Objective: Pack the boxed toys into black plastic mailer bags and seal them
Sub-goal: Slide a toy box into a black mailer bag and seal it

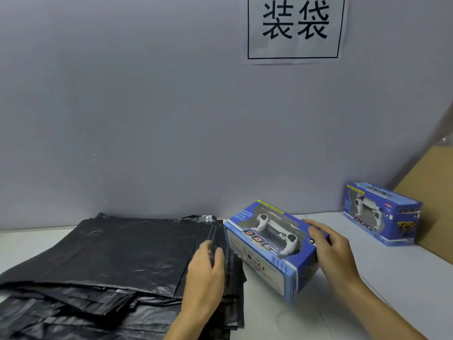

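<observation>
The right hand [327,244] is wrapped over the far right end of a blue toy-dog box [273,246], fingers curled across its top edge and thumb hidden behind the carton; the box is gripped and tilted, its near right corner raised off the white table [392,285]. The right forearm is stretched in from the lower right corner of the view. The left hand [208,266] is laid on the right edge of the stack of black mailer bags [117,261], just beside the box's left end; its fingertips are blurred, so it cannot be told whether the top bag is pinched or only touched. The left forearm is angled up from the bottom edge, over the lower bags.

The bags are seen fanned flat across the left half of the table, the topmost one smooth, its sealing strip running along the side nearest the box. A second blue toy-dog box [381,214] is stood well apart at the far right, close to the grey wall and against a brown cardboard panel [431,192]. A white paper sign [294,28] with two black characters is fixed on the wall above.
</observation>
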### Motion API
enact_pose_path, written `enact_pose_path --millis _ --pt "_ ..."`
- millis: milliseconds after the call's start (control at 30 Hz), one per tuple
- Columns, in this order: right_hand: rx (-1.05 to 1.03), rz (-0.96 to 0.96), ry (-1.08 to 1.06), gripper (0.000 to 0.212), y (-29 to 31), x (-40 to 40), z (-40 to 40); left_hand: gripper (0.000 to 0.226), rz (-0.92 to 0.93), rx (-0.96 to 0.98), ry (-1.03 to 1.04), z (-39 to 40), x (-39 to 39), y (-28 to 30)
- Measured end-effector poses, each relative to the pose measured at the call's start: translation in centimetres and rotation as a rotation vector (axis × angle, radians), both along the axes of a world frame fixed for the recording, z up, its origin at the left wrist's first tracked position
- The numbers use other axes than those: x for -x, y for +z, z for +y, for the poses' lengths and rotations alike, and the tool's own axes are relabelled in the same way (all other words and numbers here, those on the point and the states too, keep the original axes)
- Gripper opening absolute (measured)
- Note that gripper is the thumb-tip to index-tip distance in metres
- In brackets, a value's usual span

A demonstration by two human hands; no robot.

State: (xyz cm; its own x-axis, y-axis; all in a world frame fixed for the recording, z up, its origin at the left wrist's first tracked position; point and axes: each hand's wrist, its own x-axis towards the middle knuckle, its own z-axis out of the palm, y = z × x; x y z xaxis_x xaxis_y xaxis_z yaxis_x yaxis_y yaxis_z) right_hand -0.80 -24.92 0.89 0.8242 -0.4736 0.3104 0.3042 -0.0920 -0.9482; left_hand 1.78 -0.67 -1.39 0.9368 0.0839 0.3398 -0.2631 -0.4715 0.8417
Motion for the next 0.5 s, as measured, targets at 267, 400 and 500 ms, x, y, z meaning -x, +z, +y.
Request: enact_pose_path --millis 267,400,500 --pt "-0.062 0.051 0.272 0.022 -0.2 1.8 1.0 0.042 0.323 0.609 -0.287 0.5 0.3 1.7" --pt "-0.116 0.014 0.270 0.029 -0.3 1.7 1.6 0.040 0.409 0.611 -0.340 0.7 1.1 2.3" --pt "-0.202 0.016 0.303 0.034 -0.4 1.7 1.9 0.040 0.278 0.626 -0.324 0.3 1.1 2.2"
